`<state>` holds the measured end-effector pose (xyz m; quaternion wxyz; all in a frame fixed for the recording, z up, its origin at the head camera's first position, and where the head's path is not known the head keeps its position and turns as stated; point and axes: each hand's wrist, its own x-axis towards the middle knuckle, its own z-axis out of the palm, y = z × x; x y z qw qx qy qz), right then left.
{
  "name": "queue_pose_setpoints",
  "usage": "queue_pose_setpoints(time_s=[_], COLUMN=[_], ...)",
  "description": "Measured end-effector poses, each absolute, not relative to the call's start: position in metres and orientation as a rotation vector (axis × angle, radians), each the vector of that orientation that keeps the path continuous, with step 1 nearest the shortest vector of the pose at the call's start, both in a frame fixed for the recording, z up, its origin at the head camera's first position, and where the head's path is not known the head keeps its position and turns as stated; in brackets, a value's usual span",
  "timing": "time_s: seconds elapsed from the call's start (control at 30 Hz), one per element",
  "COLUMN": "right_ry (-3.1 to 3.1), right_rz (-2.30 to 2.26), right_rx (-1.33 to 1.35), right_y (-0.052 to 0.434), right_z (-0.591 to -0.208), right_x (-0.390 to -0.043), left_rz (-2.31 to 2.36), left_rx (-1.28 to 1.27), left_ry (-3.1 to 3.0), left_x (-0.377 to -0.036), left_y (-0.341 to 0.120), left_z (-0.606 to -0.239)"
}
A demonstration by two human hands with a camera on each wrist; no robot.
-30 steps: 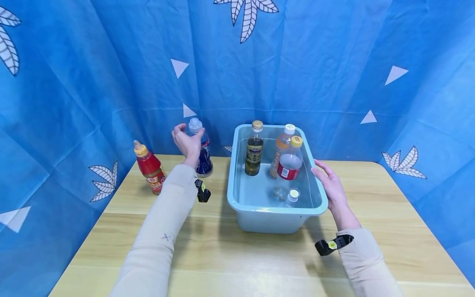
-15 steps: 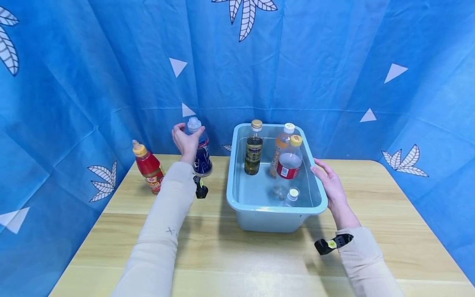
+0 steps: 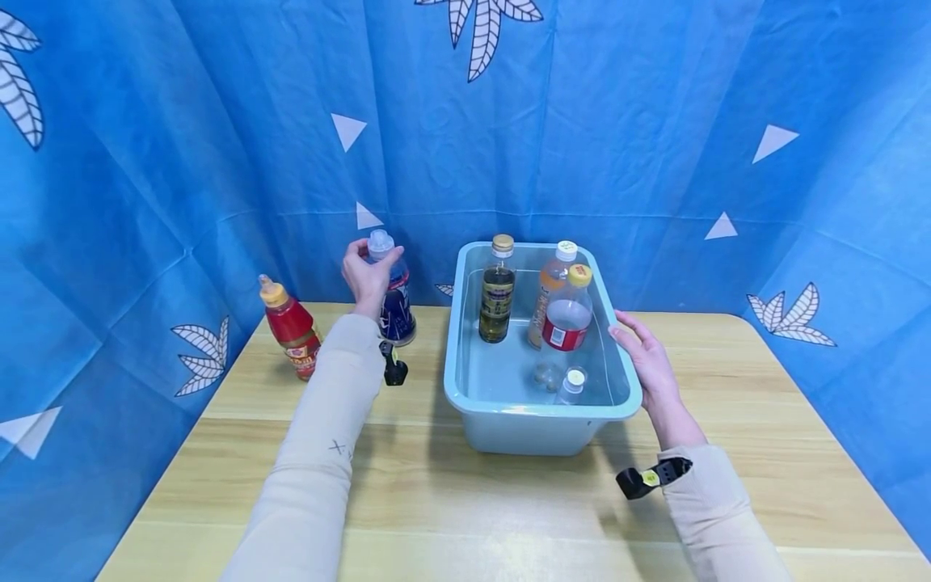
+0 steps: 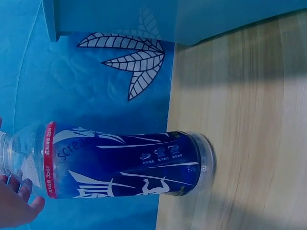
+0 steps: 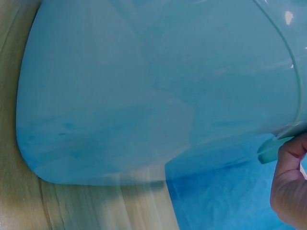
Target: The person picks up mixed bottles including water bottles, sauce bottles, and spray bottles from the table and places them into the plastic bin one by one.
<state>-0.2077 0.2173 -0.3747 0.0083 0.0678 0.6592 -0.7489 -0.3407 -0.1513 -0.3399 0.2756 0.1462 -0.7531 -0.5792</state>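
My left hand pinches the neck of a clear plastic drink bottle with a dark blue label. This bottle stands upright on the table, left of a light blue plastic tub. In the left wrist view, fingertips lie against the neck of the bottle, below its clear cap. My right hand holds the tub's right rim. In the right wrist view, that hand is at the rim, beside the tub's outer wall; its other fingers are partly out of view.
Inside the tub stand a dark bottle with a gold cap, an orange-tinted bottle, a red-labelled bottle and a small white-capped bottle. A red sauce bottle stands at the left. A blue curtain hangs behind the table.
My left hand has shifted slightly right, closer round the bottle's neck. The bottle, the tub and my right hand look unchanged apart from a slight camera shift.
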Motion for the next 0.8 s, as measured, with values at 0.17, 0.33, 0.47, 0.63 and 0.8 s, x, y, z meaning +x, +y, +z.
queue_pose_setpoints(time_s=[0.17, 0.33, 0.47, 0.63, 0.8], right_ry=[2.06, 2.075, 2.097, 2.116, 2.089], right_rz=[-2.351, -2.345, -2.332, -2.318, -2.334], right_rx=[0.204, 0.205, 0.205, 0.195, 0.192], right_y=[0.2175, 0.217, 0.2164, 0.2159, 0.2168], right_z=[-0.3739, -0.3724, -0.3718, -0.3722, -0.3731], right_x=[-0.2074, -0.2067, -0.2074, -0.2075, -0.2075], left_rz=[-1.58, -1.586, -1.601, -1.59, -1.577], left_rx=[0.384, 0.388, 0.388, 0.4, 0.44], left_ry=[-2.008, -2.005, -1.989, -1.96, -1.947], left_x=[-0.3411, -0.3406, -0.3388, -0.3384, -0.3373], left_y=[-0.1521, -0.1533, -0.154, -0.1548, -0.1557], left_z=[-0.342, -0.3438, -0.3432, -0.3437, -0.3446])
